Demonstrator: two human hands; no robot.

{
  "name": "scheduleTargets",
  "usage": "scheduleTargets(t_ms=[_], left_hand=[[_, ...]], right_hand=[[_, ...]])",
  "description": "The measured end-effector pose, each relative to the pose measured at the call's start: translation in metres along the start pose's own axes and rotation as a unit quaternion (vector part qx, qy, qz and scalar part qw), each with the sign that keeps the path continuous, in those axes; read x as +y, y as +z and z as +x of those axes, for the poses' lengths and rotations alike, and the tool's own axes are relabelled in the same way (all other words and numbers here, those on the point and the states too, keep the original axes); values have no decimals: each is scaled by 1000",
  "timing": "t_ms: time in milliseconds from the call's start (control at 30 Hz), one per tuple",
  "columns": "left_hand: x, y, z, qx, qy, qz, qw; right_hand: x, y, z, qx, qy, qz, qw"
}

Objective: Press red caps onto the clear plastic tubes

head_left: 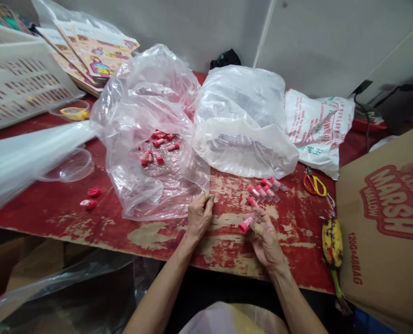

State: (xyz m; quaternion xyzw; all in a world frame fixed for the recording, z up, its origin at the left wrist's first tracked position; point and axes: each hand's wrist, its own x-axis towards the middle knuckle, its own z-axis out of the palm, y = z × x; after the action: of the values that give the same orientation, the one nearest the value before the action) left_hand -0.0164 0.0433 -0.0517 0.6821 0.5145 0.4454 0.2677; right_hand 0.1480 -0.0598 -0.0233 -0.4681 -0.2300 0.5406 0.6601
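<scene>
My right hand (266, 239) is over the front of the table, its fingers closed on a small clear tube with a red cap (245, 224). The cap points left. Just beyond it, several similar red-capped tubes (264, 191) lie grouped on the red tabletop. My left hand (200, 214) rests with fingers curled and pinched at the near right edge of a clear plastic bag (147, 185); whether the bag's edge or something small is between them, I cannot make out. Inside that bag's mouth lie several red caps with printed labels (158, 148).
A white bag of clear tubes (241, 139) stands behind my hands, beside a printed white sack (318, 125). To the right are scissors (314, 182), a banana (332, 243) and a large carton (383, 250). Two loose red caps (91, 198), a clear lid (70, 164) and a basket (22, 83) are left.
</scene>
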Motion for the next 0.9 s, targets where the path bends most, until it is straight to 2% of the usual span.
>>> scheduleTargets(t_ms=[100, 167, 233, 300, 367, 433, 467, 500, 600, 700, 900], left_hand=[[-1, 0, 0, 4, 7, 1, 1000], [-2, 1, -1, 4, 7, -1, 1000], [-2, 1, -1, 3, 7, -3, 1000], [-1, 1, -1, 3, 7, -2, 1000], [-1, 1, 0, 4, 7, 0, 1000], [-2, 1, 0, 6, 7, 3, 1000], [-2, 0, 0, 7, 8, 5, 1000], [-1, 0, 0, 7, 10, 6, 1000], [0, 0, 1, 5, 14, 8, 1000], [1, 0, 1, 5, 12, 4, 1000], [1, -2, 0, 13, -15, -12, 1000]], right_hand=[[0, -2, 1, 30, -6, 4, 1000], [1, -4, -2, 38, -65, -66, 995], [0, -7, -6, 32, -135, -190, 972], [-1, -11, -9, 11, -218, -333, 917], [0, -13, -9, -40, -311, -455, 833], [3, -14, -7, -102, -380, -525, 755], [5, -14, -6, -117, -401, -539, 732], [7, -13, -5, -115, -416, -542, 721], [13, -13, -4, -73, -442, -534, 717], [16, -13, -6, -96, -420, -559, 708], [16, -14, -6, -52, -372, -547, 748]])
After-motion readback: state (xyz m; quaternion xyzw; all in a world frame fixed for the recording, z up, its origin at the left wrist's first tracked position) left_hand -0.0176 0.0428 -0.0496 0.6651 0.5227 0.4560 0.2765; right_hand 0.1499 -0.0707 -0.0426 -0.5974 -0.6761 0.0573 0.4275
